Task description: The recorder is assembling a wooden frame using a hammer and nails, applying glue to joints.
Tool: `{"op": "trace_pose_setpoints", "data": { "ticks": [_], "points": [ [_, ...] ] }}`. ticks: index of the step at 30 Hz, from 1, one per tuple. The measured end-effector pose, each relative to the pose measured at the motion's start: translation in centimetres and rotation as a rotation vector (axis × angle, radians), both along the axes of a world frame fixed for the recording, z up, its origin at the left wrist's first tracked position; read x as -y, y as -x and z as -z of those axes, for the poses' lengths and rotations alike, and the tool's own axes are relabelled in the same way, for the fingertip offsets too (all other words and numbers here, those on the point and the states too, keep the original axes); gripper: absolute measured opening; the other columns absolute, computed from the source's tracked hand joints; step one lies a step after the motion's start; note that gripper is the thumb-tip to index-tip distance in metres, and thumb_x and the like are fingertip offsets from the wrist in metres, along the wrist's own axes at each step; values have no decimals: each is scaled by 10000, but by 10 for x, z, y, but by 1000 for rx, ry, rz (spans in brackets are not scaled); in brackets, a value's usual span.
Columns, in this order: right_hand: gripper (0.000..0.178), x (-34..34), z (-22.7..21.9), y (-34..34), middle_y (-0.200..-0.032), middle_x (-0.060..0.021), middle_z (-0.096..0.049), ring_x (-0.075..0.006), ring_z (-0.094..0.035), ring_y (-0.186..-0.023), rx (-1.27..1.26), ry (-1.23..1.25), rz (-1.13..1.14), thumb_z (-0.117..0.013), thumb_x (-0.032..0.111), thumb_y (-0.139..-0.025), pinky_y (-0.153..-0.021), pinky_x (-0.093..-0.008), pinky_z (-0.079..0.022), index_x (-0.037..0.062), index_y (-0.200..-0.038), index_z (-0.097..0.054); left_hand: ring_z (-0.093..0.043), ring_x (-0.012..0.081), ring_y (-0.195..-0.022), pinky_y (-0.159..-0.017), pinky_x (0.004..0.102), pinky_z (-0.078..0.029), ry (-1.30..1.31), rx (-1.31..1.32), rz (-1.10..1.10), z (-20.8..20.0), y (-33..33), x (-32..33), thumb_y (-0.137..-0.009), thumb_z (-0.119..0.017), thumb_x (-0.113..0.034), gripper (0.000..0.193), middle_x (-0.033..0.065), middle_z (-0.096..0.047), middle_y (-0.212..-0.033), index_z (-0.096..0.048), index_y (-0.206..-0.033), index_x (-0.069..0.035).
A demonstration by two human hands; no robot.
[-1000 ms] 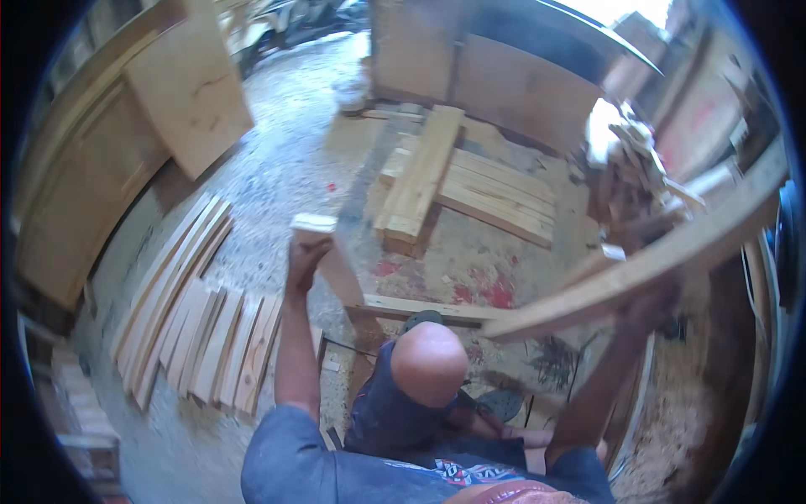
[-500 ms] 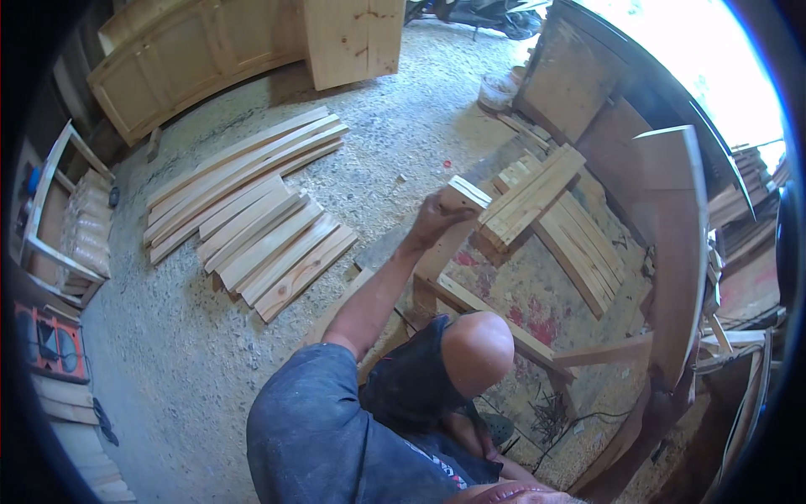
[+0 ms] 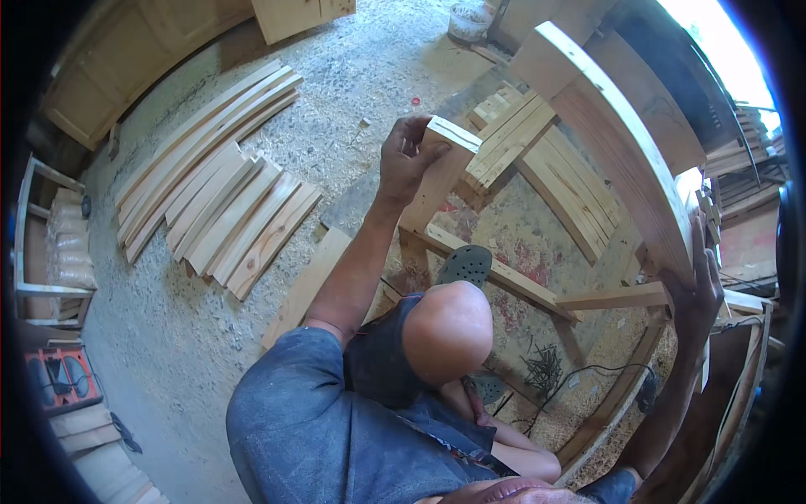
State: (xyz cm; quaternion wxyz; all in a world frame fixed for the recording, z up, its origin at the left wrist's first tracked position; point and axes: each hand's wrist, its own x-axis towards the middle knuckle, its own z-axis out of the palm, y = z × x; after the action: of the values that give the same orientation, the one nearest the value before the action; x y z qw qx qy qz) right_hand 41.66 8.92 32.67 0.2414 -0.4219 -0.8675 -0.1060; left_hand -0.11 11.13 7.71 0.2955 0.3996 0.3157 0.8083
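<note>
Your left hand (image 3: pixel 405 166) clasps the top of an upright board (image 3: pixel 438 183) already meeting the rail (image 3: pixel 502 270), your right hand (image 3: pixel 700 290) grips a plank (image 3: pixel 625 139) — raised, far end unattached — with dark nails (image 3: pixel 544 366) loose nearby.

Pale board (image 3: pixel 439 181) — upright; long board (image 3: pixel 620 147) — raised
</note>
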Motion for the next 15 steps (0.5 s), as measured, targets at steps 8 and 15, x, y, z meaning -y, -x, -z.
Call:
{"op": "trace_pose_setpoints", "data": {
  "ticks": [8,15],
  "points": [
    [929,-34,27,40,-986,-76,-692,-213,-694,-807,177,-36,-96,-890,148,-614,-712,-382,-627,205,-1469,-531,-674,195,-1084,-976,317,-538,-110,305,155,-8,4,-3,-868,-771,-10,298,177,-693,-1214,-651,-1140,1],
    [905,-42,48,49,-927,-71,-695,-207,-702,-772,196,38,-101,-882,199,-619,-689,-383,-628,203,-1458,-542,-691,168,-986,-873,311,-584,-49,330,103,-3,2,-8,-893,-713,50,220,99,-715,-1080,-671,-1098,-17]
  ]
}}
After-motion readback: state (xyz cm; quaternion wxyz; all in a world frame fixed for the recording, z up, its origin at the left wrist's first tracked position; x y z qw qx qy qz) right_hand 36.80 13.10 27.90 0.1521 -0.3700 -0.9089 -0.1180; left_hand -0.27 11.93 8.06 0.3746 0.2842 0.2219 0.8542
